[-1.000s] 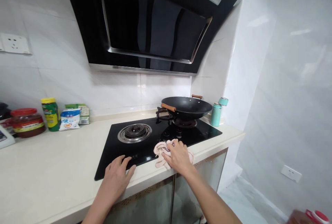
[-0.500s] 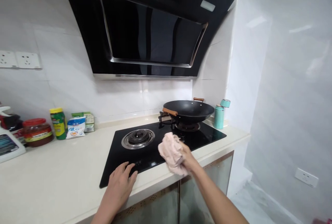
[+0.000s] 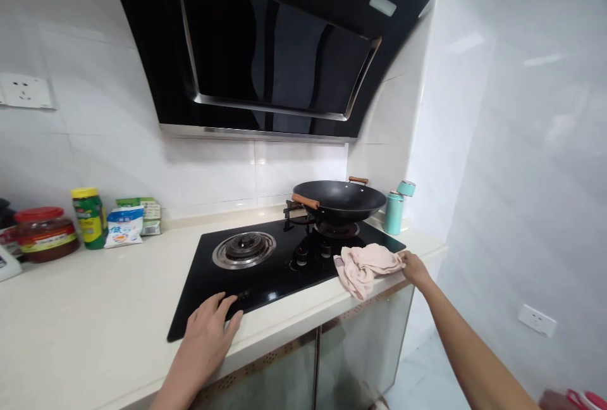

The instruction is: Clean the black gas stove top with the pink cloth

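A pale pink cloth (image 3: 367, 264) lies crumpled over the front right of the black glass gas stove (image 3: 279, 280) and the counter edge. My right hand (image 3: 413, 269) pinches the cloth's right end. Resting on the stove's front left edge, my left hand (image 3: 211, 328) holds nothing, its fingers apart. A black wok (image 3: 339, 201) with wooden handles sits on the right burner, behind the cloth. The left burner (image 3: 244, 248) is bare, and two control knobs (image 3: 301, 255) show between the burners.
A black range hood (image 3: 270, 49) hangs low over the stove. A turquoise bottle (image 3: 393, 212) with its lid tipped aside stands right of the wok. Along the counter's left are a red-lidded jar (image 3: 46, 236), a yellow-capped container (image 3: 90, 219) and small packets (image 3: 124, 226).
My right hand has moved to the right with the cloth, which is now spread out rather than bunched. The control knobs are uncovered. My left hand stays at the stove's front edge.
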The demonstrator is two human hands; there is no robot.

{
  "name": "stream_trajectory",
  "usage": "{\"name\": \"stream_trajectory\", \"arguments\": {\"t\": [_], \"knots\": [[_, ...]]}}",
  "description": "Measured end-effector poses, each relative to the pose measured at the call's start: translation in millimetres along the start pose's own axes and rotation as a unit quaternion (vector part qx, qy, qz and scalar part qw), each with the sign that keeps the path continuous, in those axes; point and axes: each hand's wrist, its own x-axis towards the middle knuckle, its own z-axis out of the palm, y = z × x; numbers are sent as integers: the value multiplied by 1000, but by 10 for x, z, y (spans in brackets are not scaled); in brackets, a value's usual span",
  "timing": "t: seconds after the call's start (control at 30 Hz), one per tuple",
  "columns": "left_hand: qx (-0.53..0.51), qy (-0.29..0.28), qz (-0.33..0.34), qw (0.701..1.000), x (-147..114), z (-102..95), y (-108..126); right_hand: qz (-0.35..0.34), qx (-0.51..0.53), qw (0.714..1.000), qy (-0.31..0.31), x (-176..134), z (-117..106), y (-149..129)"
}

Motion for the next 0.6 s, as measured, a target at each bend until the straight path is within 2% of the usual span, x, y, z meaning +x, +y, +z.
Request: {"name": "stream_trajectory", "arguments": {"t": [0.1, 0.2, 0.3, 0.43, 0.53, 0.6], "knots": [[6, 8, 8, 1000, 2, 3, 10, 80, -45, 996, 21, 14, -211, 102], [1, 14, 8, 1000, 0, 0, 19, 57, -57, 997, 1, 11, -199, -123], [-3, 17, 8, 1000, -3, -10, 21, -9, -50, 996, -76, -38, 45, -539], [-2, 19, 9, 1000, -3, -37, 33, -15, -70, 988, -139, -237, 420, -1046], [-6, 15, 7, 1000, 7, -46, 51, -19, -84, 982, -166, -550, 574, -1337], [-10, 11, 8, 1000, 17, -37, 56, -50, -83, 976, -194, -864, 641, -1553]]}}
